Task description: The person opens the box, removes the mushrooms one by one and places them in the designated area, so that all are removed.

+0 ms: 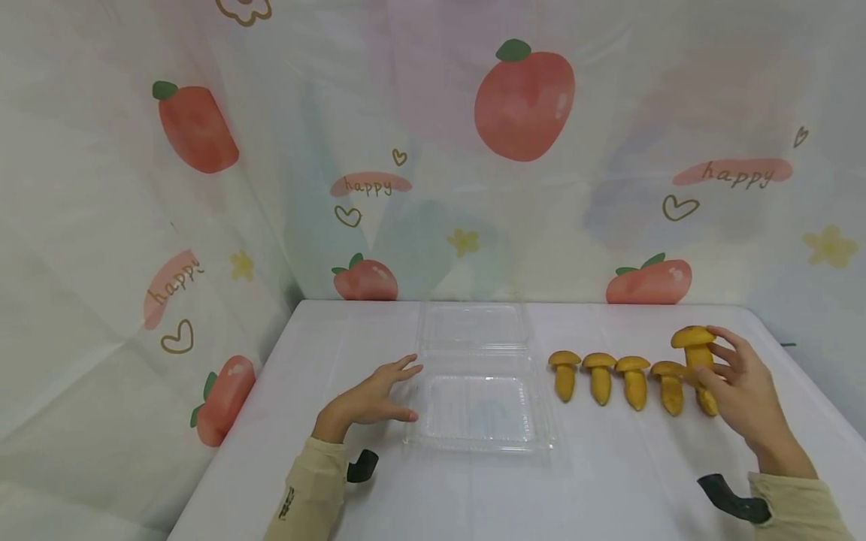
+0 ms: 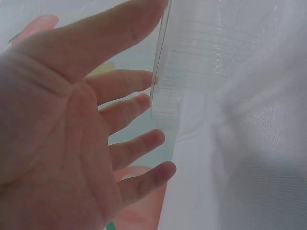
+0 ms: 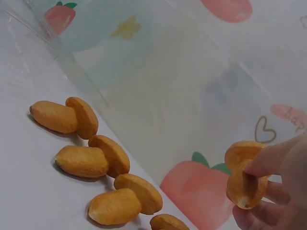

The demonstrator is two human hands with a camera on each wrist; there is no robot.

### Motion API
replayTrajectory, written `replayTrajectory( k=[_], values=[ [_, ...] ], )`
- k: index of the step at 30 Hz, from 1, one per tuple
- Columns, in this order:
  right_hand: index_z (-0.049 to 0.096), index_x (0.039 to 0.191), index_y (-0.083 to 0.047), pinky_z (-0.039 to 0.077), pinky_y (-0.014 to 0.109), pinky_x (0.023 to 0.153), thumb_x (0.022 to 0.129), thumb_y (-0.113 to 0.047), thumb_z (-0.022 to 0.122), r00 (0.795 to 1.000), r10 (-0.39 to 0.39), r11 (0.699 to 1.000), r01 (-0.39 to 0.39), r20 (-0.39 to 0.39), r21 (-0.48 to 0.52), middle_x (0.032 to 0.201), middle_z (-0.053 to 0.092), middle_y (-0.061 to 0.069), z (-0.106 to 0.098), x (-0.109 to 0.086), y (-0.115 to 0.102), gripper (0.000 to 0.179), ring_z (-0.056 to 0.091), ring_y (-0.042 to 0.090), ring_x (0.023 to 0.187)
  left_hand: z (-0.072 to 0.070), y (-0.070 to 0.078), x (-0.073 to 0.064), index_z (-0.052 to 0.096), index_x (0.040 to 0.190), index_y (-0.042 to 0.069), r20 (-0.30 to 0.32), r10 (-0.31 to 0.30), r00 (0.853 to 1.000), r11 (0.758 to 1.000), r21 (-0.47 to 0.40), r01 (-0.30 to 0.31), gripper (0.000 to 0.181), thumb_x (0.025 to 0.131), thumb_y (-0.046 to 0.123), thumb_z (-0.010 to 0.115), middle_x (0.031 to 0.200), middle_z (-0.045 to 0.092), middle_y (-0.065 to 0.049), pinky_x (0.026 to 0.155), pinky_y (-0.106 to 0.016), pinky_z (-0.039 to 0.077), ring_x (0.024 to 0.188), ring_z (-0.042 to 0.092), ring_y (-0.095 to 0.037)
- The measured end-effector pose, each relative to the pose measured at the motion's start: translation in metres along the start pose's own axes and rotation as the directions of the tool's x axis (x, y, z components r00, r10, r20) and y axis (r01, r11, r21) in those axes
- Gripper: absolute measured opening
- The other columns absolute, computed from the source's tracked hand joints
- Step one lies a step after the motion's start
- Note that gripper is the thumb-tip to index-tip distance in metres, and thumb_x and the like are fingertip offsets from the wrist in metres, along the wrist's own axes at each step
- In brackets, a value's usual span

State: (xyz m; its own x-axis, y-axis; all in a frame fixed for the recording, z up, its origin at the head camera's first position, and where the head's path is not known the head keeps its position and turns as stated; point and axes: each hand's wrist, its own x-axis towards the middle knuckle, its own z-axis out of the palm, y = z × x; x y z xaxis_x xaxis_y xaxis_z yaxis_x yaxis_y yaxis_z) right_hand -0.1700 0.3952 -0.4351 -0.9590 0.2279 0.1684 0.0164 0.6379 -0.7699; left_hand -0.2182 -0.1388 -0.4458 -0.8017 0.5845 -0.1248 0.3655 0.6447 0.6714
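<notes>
My right hand pinches a yellow-brown mushroom between thumb and fingers, cap up. In the right wrist view that mushroom shows the end of its stem. Several similar mushrooms lie in a row to the left of it, caps toward the back wall. A clear plastic clamshell box lies with its lid folded back. At the box's left edge is my left hand, fingers spread and holding nothing. In the left wrist view, the thumb and fingertips of the left hand are right at the box's rim.
A white-covered table holds everything. Patterned cloth with peaches and "happy" lettering rises behind the table and along its left side. Black wrist mounts stick out from both sleeves.
</notes>
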Motion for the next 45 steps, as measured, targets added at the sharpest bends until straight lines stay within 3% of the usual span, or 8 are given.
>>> replayTrajectory(
  k=[8, 16, 22, 33, 39, 45],
  values=[
    [0.013, 0.163, -0.029, 0.044, -0.004, 0.070, 0.105, -0.014, 0.049, 0.996, 0.084, 0.996, -0.084, -0.042, -0.005, 0.162, 0.022, 0.035, -0.007, 0.001, 0.012, 0.070, 0.041, 0.056, 0.130, 0.001, -0.001, -0.001, 0.036, 0.156, 0.003, 0.001, 0.004, 1.000, 1.000, -0.004, -0.004, 0.086, 0.087, 0.026, 0.081, 0.170, 0.020, -0.014, 0.122, -0.064, 0.023, 0.155, 0.019, -0.041],
    [0.010, 0.163, -0.033, 0.053, 0.006, 0.079, 0.106, -0.017, 0.047, 0.978, 0.199, 0.980, -0.198, -0.064, 0.021, 0.165, 0.017, 0.031, -0.010, 0.005, 0.025, 0.070, 0.034, 0.056, 0.140, 0.001, 0.000, 0.000, 0.036, 0.156, 0.003, -0.005, 0.005, 1.000, 1.000, 0.003, -0.005, 0.086, 0.087, 0.025, 0.081, 0.169, 0.021, -0.014, 0.122, -0.064, 0.024, 0.155, 0.019, -0.040],
    [0.011, 0.162, -0.036, 0.046, 0.000, 0.062, 0.104, -0.014, 0.048, 0.961, 0.257, 0.966, -0.252, -0.102, 0.061, 0.165, 0.017, 0.031, -0.015, 0.009, 0.038, 0.072, 0.036, 0.050, 0.140, 0.001, -0.001, 0.000, 0.036, 0.156, 0.003, 0.001, 0.007, 1.000, 1.000, 0.012, -0.007, 0.086, 0.087, 0.027, 0.081, 0.170, 0.020, -0.014, 0.122, -0.064, 0.024, 0.155, 0.020, -0.041],
    [0.012, 0.162, -0.035, 0.039, -0.004, 0.056, 0.102, -0.013, 0.047, 0.910, 0.376, 0.923, -0.351, -0.173, 0.158, 0.167, 0.016, 0.027, -0.021, 0.011, 0.059, 0.073, 0.045, 0.025, 0.134, 0.000, -0.001, 0.000, 0.036, 0.156, 0.003, 0.005, 0.010, 1.000, 1.000, 0.002, -0.010, 0.085, 0.087, 0.026, 0.081, 0.170, 0.020, -0.014, 0.122, -0.064, 0.024, 0.155, 0.019, -0.041],
    [0.010, 0.163, -0.034, 0.043, -0.002, 0.060, 0.102, -0.014, 0.047, 0.899, 0.407, 0.911, -0.389, -0.159, 0.134, 0.166, 0.016, 0.028, -0.021, 0.012, 0.071, 0.074, 0.042, 0.034, 0.134, 0.001, 0.000, 0.000, 0.036, 0.156, 0.002, 0.003, 0.012, 1.000, 1.000, -0.002, -0.012, 0.084, 0.087, 0.024, 0.080, 0.169, 0.020, -0.014, 0.122, -0.065, 0.023, 0.155, 0.019, -0.041],
    [0.008, 0.164, -0.024, 0.044, 0.001, 0.061, 0.099, -0.012, 0.046, 0.900, 0.418, 0.907, -0.408, -0.125, 0.101, 0.165, 0.015, 0.031, -0.021, 0.012, 0.080, 0.076, 0.036, 0.046, 0.137, 0.001, -0.002, 0.000, 0.036, 0.156, 0.003, -0.001, 0.015, 1.000, 1.000, 0.004, -0.015, 0.085, 0.087, 0.025, 0.080, 0.169, 0.021, -0.014, 0.122, -0.064, 0.023, 0.155, 0.019, -0.041]
  ],
)
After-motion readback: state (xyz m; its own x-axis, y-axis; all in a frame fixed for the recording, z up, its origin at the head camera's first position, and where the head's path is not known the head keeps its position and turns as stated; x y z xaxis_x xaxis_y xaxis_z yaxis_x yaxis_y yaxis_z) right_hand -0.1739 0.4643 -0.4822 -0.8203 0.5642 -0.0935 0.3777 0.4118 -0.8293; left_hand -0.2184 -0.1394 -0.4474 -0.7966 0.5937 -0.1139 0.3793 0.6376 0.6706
